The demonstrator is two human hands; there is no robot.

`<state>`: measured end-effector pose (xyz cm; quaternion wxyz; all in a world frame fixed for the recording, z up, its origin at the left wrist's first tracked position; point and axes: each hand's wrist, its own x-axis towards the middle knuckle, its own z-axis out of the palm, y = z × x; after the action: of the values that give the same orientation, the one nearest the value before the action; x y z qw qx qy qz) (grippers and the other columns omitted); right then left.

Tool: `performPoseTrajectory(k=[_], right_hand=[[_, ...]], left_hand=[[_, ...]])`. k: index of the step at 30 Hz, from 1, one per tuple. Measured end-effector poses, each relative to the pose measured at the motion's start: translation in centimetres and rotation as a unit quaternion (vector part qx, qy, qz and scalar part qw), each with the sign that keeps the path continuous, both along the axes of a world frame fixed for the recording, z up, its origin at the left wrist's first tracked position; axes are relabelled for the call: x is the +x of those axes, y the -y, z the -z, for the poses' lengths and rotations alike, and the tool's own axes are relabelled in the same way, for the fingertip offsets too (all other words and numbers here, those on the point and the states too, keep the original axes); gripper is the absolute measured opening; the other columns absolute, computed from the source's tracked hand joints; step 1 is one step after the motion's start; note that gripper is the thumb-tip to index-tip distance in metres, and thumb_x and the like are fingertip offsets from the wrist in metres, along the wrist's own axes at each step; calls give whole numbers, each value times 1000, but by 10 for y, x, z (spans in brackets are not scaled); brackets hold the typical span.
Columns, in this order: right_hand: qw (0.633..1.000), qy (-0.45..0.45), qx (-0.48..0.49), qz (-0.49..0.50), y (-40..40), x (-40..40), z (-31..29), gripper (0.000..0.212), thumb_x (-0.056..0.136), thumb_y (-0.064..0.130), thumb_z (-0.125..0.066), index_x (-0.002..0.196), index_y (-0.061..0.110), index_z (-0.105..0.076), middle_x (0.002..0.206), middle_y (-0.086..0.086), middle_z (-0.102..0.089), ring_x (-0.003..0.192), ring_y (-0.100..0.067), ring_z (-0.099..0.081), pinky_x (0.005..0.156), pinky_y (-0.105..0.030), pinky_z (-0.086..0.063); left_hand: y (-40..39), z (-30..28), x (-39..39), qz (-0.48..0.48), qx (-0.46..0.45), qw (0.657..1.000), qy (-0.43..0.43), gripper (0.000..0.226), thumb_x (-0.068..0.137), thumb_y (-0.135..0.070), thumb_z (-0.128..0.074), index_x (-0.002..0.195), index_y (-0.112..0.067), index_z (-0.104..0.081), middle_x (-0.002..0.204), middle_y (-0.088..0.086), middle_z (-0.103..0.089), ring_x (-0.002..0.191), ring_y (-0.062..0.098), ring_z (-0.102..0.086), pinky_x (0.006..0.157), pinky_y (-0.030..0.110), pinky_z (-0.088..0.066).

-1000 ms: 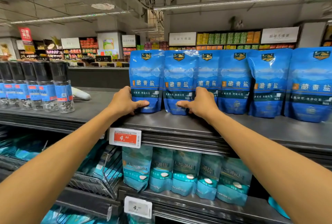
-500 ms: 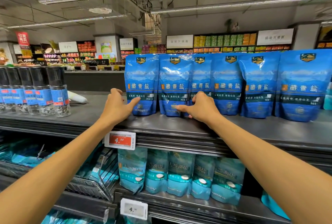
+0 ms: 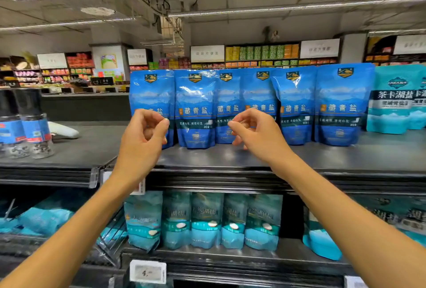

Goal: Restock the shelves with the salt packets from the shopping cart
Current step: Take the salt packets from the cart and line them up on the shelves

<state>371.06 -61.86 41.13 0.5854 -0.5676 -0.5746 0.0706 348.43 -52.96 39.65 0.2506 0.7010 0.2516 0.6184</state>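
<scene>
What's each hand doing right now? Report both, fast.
Left hand: fingers loosely curled, holding nothing, off the blue salt packets.
Right hand: same, loosely curled and empty.

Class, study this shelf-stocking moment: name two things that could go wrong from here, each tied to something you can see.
1. The blue salt pouches stand upright, overlapping, on the top shelf; a knock from either hand could topple the row.
2. The left hand and right hand hover empty near them; the salt grinder bottles near the shelf's left end might get bumped.
</scene>
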Motion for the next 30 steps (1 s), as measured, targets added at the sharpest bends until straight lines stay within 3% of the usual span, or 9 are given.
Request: performPoseTrajectory(k=[4,8,13,18,22,25,28,30], right_hand=[[995,-37,80,-39,71,22,16,7,93,12,-67,86,10,-65,71,-5,-68,56,-18,-66,55,-19,-46],[994,-47,97,9,139,53,52,12,92,4,-67,82,9,-63,67,-7,-66,52,-18,-62,53,-18,-45],[980,-79,119,136,239,100,109,10,85,19,-72,80,14,-65,69,-12,-64,52,-17,-59,53,-17,-46],[938,-144,80,305,362,142,183,18,80,30,-74,76,16,-63,62,-12,-61,49,-12,-55,50,-16,-42],[870,-191,37,452,469,166,253,21,83,35,-72,74,19,-62,59,-9,-60,48,-7,-50,49,-18,-40],[804,-252,6,538,549,185,315,24,92,24,-67,69,18,-63,57,-8,-63,48,-8,-51,50,-23,-43],[722,-321,-5,613,621,195,381,29,97,19,-61,68,17,-60,60,-8,-65,48,-13,-55,49,-26,-44],[670,-356,-27,650,662,196,427,26,99,24,-58,72,21,-60,64,-6,-65,51,-16,-59,48,-23,-45]], left_hand=[[50,12,39,126,-12,990,55,5,98,-10,-56,94,-10,-55,70,-6,-58,55,11,-54,48,19,-43],[99,33,96,248,-33,967,53,8,95,-12,-58,93,-5,-55,72,2,-58,54,17,-53,46,24,-42],[169,70,185,387,-71,919,22,15,88,-18,-56,92,-4,-55,71,2,-59,53,17,-52,45,24,-41],[252,137,275,491,-163,854,-52,14,84,-27,-61,86,-13,-57,70,3,-60,50,16,-50,43,25,-38],[335,217,340,535,-223,797,-169,9,92,-3,-60,87,-7,-55,67,5,-59,46,11,-47,42,20,-35],[409,287,383,559,-253,735,-288,17,93,11,-49,85,-4,-54,64,10,-52,45,4,-46,44,13,-35],[479,360,420,563,-271,674,-394,20,95,9,-47,88,-8,-54,69,3,-53,46,-2,-50,46,10,-39],[525,411,438,571,-265,626,-461,22,98,0,-49,87,-19,-52,71,-1,-54,52,1,-50,51,18,-42]])
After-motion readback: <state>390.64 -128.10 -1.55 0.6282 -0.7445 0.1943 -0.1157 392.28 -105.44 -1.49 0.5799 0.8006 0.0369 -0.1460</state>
